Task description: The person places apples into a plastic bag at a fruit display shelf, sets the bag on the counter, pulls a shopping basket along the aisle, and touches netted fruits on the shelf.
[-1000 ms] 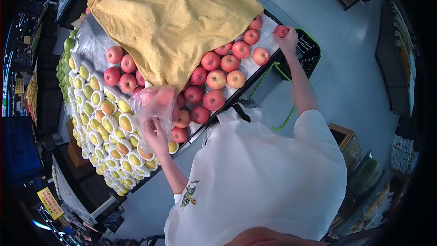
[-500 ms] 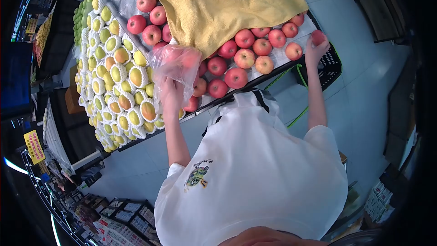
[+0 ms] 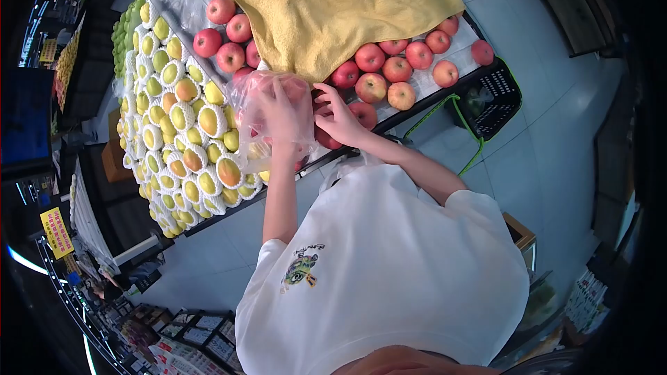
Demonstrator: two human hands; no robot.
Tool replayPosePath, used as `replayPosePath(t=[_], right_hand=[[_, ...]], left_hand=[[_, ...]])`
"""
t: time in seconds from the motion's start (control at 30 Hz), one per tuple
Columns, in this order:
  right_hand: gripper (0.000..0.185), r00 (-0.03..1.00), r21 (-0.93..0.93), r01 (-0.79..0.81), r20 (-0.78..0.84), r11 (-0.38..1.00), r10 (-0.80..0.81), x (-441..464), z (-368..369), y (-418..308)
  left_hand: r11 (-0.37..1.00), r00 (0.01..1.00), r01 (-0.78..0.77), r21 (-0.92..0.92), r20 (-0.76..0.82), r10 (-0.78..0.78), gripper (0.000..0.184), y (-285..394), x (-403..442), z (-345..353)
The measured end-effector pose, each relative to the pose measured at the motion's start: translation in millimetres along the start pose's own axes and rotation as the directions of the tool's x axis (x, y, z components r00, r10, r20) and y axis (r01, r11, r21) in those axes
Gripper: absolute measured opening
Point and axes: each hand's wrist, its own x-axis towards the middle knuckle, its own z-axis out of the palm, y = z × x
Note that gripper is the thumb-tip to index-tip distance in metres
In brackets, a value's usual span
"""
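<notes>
My left hand (image 3: 279, 117) is shut on a clear plastic bag (image 3: 300, 101), whose film drapes over the fingers; reddish apples show through it. Beside the bag, my right hand (image 3: 338, 117) has its fingers apart and slightly curved over the apples, its fingertips close to the film. Whether they touch an apple is partly hidden. Around both hands lie red apples (image 3: 370, 57) on the display stand. A single apple (image 3: 481, 52) rests at the stand's right corner. A yellow cloth (image 3: 340, 7) covers the back part of the apples.
Left of the apples are yellow pears in white foam nets (image 3: 182, 116), with green fruit (image 3: 125, 31) behind. A black basket (image 3: 501, 101) with a bright green cord (image 3: 455, 99) is at the stand's right end. Tiled floor (image 3: 549, 62) extends to the right.
My right hand has let go of the apple at the right corner and moved left to beside the bag. My left hand now shows more under the film.
</notes>
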Motion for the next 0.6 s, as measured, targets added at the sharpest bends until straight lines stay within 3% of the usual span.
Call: replayPosePath(t=[0.03,0.07,0.1,0.13,0.17,0.27,0.4,0.47,0.6], right_hand=[[0.069,1.000,0.001,0.004,-0.002,1.000,-0.004,2,5,-3],[0.067,0.977,0.280,-0.210,0.026,0.937,0.211,4,9,-5],[0.065,0.911,0.522,-0.395,0.113,0.756,0.397,5,13,-10],[0.065,0.901,0.553,-0.420,0.154,0.720,0.407,8,16,-3],[0.065,0.901,0.553,-0.418,0.153,0.721,0.405,10,17,-2],[0.062,0.932,0.636,-0.335,0.114,0.695,0.345,15,17,-7],[0.061,0.945,0.644,-0.312,0.131,0.699,0.301,19,15,0],[0.063,0.887,0.691,-0.415,0.164,0.592,0.431,17,14,-12],[0.059,0.947,0.782,-0.271,0.113,0.561,0.300,23,19,10]], left_hand=[[0.999,0.999,0.046,-0.019,-0.001,-0.046,0.052,5,0,0],[0.995,0.996,0.093,-0.039,-0.001,-0.093,0.051,7,1,-1],[0.995,0.996,0.089,-0.040,-0.002,-0.089,0.051,8,3,-4],[0.982,0.994,0.100,-0.160,0.049,-0.093,0.050,8,5,-7],[0.954,0.991,0.116,-0.278,0.101,-0.092,0.048,9,7,-9],[0.976,0.974,0.118,-0.181,0.215,-0.078,0.041,4,3,6],[0.965,0.991,0.110,-0.238,0.099,-0.089,0.033,4,5,8],[0.913,0.960,0.151,-0.380,0.275,-0.044,0.035,-4,11,7],[0.979,0.950,0.075,-0.192,0.313,-0.012,0.039,-5,3,4]])
